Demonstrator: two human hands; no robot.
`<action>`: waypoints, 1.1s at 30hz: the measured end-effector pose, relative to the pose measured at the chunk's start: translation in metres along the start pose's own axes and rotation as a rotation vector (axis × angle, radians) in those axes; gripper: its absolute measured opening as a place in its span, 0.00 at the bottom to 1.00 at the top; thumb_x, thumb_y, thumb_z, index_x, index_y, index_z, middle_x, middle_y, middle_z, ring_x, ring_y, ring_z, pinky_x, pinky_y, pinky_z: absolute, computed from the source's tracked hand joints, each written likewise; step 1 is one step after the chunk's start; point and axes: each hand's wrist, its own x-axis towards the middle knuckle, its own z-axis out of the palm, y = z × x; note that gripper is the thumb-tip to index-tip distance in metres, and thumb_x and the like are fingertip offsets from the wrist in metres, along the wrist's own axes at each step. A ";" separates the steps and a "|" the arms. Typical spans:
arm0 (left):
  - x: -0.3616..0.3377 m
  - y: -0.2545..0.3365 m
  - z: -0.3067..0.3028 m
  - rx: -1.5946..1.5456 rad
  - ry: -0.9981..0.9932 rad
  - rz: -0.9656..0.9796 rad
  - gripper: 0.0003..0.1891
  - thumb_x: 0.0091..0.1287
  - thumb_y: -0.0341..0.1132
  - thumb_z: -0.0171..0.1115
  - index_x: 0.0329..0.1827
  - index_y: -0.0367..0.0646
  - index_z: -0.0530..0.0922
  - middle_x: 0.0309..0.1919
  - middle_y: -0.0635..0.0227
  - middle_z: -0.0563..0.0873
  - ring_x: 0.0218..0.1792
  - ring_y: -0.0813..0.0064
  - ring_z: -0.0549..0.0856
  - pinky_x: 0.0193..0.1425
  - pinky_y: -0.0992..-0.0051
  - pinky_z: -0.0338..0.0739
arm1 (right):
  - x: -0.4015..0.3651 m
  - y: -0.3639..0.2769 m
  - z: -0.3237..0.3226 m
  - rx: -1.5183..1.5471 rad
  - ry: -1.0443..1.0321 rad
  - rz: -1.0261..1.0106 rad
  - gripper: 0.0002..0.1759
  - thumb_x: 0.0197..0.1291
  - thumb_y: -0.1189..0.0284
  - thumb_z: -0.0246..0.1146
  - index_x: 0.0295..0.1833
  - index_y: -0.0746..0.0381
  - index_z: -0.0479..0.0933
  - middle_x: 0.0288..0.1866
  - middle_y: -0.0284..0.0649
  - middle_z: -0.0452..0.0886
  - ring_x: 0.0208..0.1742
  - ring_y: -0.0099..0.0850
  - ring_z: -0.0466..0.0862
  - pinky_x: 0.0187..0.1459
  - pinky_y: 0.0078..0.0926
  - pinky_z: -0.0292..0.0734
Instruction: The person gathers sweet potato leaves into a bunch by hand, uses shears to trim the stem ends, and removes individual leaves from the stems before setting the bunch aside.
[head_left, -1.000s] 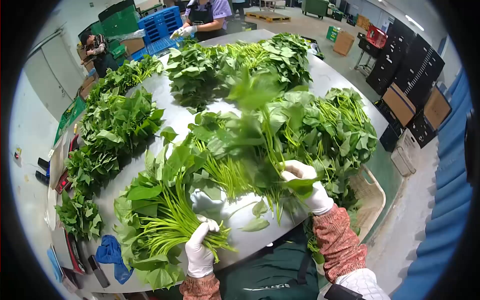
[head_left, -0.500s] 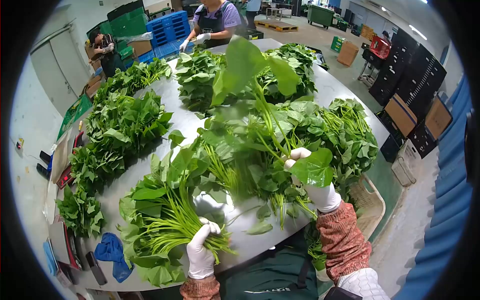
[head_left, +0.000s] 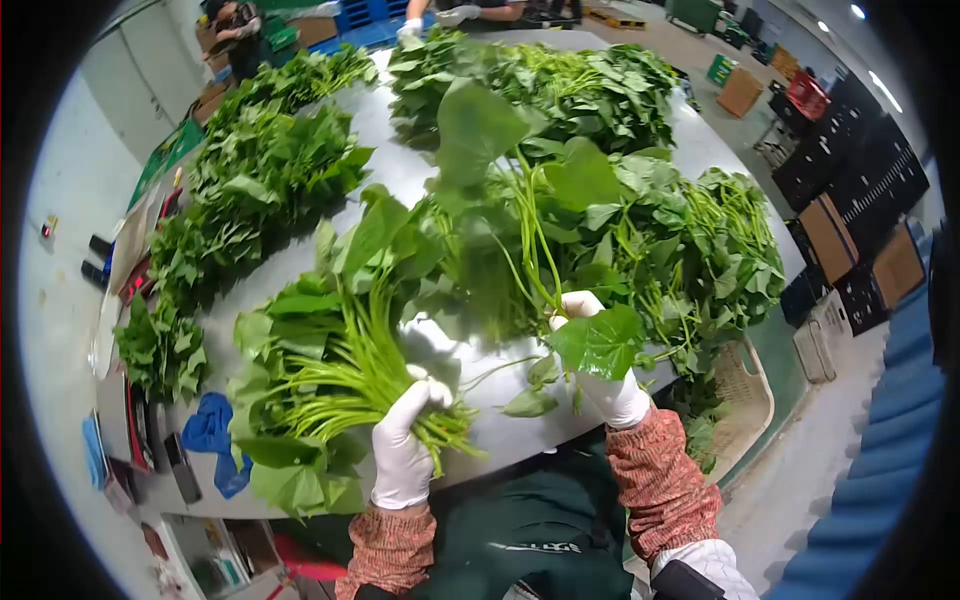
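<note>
My left hand (head_left: 405, 440), in a white glove, is closed round a thick bunch of leafy green stems (head_left: 350, 385) at the near left of the table. Its cut ends stick out to the right of my fist, and its leaves spread left. My gloved right hand (head_left: 597, 350) pinches a few long leafy stems (head_left: 532, 235) by their lower ends and holds them upright. One broad leaf (head_left: 600, 342) covers part of that hand's fingers. Behind both hands lies a large heap of the same greens (head_left: 665, 240).
More greens (head_left: 250, 190) line the left side of the metal table (head_left: 475, 375). A blue cloth (head_left: 215, 440) lies at the near left. A cream plastic basket (head_left: 750, 395) stands off the right edge. Across the table is another person's gloved hand (head_left: 458, 14).
My view has tipped down, so the far person shows less. My right hand has drawn slightly left with its stems. The left hand keeps its hold on the bunch.
</note>
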 end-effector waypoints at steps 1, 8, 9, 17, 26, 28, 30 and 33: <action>0.000 0.000 0.001 0.007 -0.002 -0.005 0.10 0.69 0.26 0.55 0.51 0.34 0.71 0.34 0.65 0.79 0.37 0.75 0.79 0.48 0.75 0.73 | -0.002 0.005 0.006 0.020 -0.001 0.078 0.15 0.67 0.76 0.58 0.58 0.62 0.69 0.41 0.29 0.76 0.40 0.16 0.75 0.42 0.14 0.70; -0.002 -0.006 0.002 -0.055 0.087 -0.031 0.13 0.67 0.25 0.61 0.54 0.36 0.79 0.47 0.65 0.84 0.43 0.75 0.84 0.52 0.75 0.78 | -0.016 -0.005 0.031 0.046 -0.416 0.259 0.14 0.61 0.76 0.63 0.53 0.65 0.77 0.45 0.38 0.84 0.42 0.28 0.82 0.41 0.27 0.77; -0.002 -0.005 0.001 -0.010 0.100 -0.045 0.13 0.68 0.26 0.61 0.55 0.36 0.78 0.47 0.65 0.84 0.42 0.75 0.84 0.50 0.75 0.79 | -0.014 -0.009 0.030 -0.310 -0.550 0.027 0.15 0.61 0.75 0.63 0.53 0.66 0.77 0.44 0.37 0.84 0.42 0.27 0.82 0.41 0.26 0.77; -0.001 -0.016 -0.023 0.845 -0.002 0.340 0.11 0.64 0.22 0.59 0.48 0.39 0.82 0.33 0.68 0.86 0.32 0.78 0.85 0.35 0.79 0.80 | -0.012 0.017 0.028 -1.092 -0.389 -0.481 0.12 0.51 0.72 0.65 0.41 0.61 0.75 0.29 0.45 0.77 0.33 0.45 0.80 0.34 0.37 0.74; 0.001 0.013 -0.029 0.415 0.156 0.217 0.06 0.66 0.25 0.58 0.44 0.35 0.78 0.33 0.66 0.81 0.33 0.78 0.80 0.41 0.78 0.78 | 0.034 0.012 -0.034 -1.334 -0.159 -0.306 0.18 0.53 0.68 0.69 0.51 0.57 0.77 0.28 0.45 0.83 0.31 0.45 0.84 0.34 0.38 0.79; 0.003 0.017 -0.008 0.187 0.238 0.149 0.07 0.65 0.24 0.58 0.45 0.34 0.78 0.34 0.65 0.82 0.35 0.77 0.81 0.41 0.78 0.79 | 0.036 -0.015 -0.020 -1.192 -0.199 -0.197 0.17 0.53 0.66 0.70 0.47 0.58 0.79 0.27 0.43 0.83 0.28 0.41 0.84 0.33 0.33 0.77; 0.001 0.013 0.005 0.021 0.236 -0.006 0.07 0.65 0.25 0.59 0.45 0.33 0.78 0.33 0.65 0.82 0.34 0.76 0.82 0.40 0.78 0.80 | 0.040 -0.033 -0.006 -1.014 -0.176 -0.239 0.13 0.52 0.64 0.71 0.38 0.60 0.80 0.25 0.41 0.81 0.25 0.39 0.82 0.31 0.31 0.76; 0.003 -0.004 -0.002 0.035 0.248 -0.081 0.09 0.66 0.28 0.63 0.47 0.35 0.79 0.31 0.65 0.83 0.28 0.73 0.84 0.34 0.76 0.82 | 0.027 -0.049 0.026 -0.975 -0.350 -0.383 0.17 0.51 0.59 0.71 0.26 0.60 0.76 0.23 0.40 0.76 0.25 0.38 0.80 0.28 0.32 0.74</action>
